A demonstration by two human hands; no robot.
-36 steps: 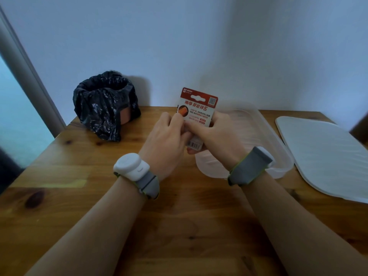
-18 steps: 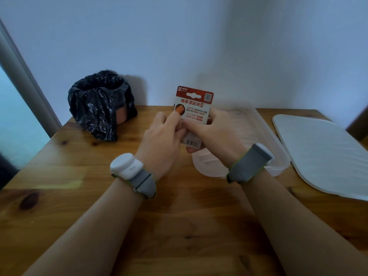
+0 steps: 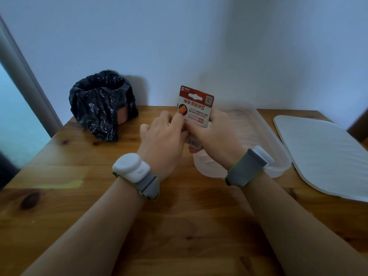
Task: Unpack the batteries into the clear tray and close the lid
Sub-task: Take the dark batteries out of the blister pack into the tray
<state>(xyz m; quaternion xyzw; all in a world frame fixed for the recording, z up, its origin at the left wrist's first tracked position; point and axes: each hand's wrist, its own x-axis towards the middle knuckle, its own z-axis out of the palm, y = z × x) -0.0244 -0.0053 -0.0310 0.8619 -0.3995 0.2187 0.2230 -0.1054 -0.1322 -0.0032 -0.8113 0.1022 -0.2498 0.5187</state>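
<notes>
A red and white battery pack point(image 3: 196, 105) stands upright in both hands above the table's far middle, its printed back card facing me. My left hand point(image 3: 162, 141) pinches its left edge and my right hand point(image 3: 216, 136) grips its right side and lower end. The batteries themselves are hidden behind the card. Just right of the hands sits the clear tray point(image 3: 266, 140), partly covered by my right wrist. Its flat white lid point(image 3: 322, 154) lies apart on the table at the far right.
A small bin lined with a black plastic bag point(image 3: 101, 104) stands at the table's back left, against the wall. The wooden table point(image 3: 179, 226) stretches toward me. Both wrists wear grey bands with white units.
The pack and both hands have shifted slightly left and a little up in view. The grip on the pack looks the same.
</notes>
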